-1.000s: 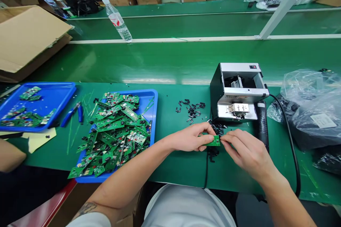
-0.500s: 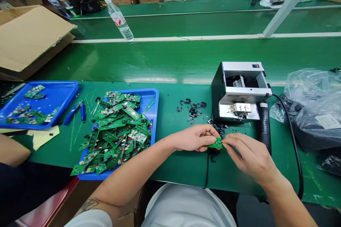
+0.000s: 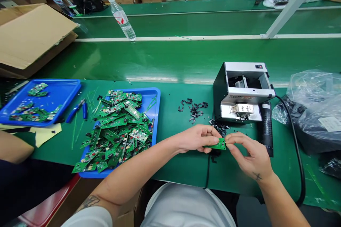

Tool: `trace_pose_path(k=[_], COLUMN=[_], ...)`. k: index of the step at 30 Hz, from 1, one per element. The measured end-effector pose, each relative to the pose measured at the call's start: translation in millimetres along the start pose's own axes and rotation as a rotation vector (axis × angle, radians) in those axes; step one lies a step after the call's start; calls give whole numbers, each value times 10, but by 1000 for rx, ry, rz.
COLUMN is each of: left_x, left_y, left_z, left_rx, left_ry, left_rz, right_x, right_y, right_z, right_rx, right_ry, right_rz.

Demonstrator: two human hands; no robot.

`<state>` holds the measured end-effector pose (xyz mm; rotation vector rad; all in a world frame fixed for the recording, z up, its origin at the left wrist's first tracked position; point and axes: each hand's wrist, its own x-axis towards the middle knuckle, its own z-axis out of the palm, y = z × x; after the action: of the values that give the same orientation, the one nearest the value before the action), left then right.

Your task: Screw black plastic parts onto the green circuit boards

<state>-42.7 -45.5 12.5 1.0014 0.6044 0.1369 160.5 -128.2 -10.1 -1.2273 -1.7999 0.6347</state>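
Observation:
My left hand [image 3: 199, 138] grips a small green circuit board [image 3: 220, 144], thumb on top, with the board's right end sticking out. At that end, the thumb and forefinger of my right hand [image 3: 249, 152] are pinched together, touching the board's edge; whatever they hold is too small to make out. Under and behind my hands lie small black plastic pieces [image 3: 220, 127], with more black clip-like pieces [image 3: 195, 110] scattered further back. To the left, a blue tray [image 3: 157, 113] carries a heap of green circuit boards [image 3: 119, 127].
A silver-black machine [image 3: 242, 92] stands behind my right hand, beside a black-wrapped cylinder [image 3: 266, 127] and a black cable [image 3: 295, 149]. Plastic bags [image 3: 317, 113] lie at right. Further left are blue cutters [image 3: 76, 110], another blue tray [image 3: 64, 103] and a co-worker's arm [image 3: 16, 147]. A water bottle [image 3: 122, 19] stands behind.
My right hand has turned, its wrist now showing, and its fingers have shifted slightly at the board's end. My left hand keeps its hold on the circuit board. The view has shifted slightly.

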Motion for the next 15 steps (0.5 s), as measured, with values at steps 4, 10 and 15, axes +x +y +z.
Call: trace_pose_path(k=[4,10,15], left_x=[11,26,-11], left_y=[-13,-34,34], left_z=[17,51,97], left_rx=[21,159,289], left_ry=[57,163,242], left_rz=[35,135,150], right_x=[-8,-10,24], right_y=[-2,-86,-136], right_z=[19,47,72], right_rx=[114,307,392], right_ry=[32,37,57], right_rz=[192,528,676])
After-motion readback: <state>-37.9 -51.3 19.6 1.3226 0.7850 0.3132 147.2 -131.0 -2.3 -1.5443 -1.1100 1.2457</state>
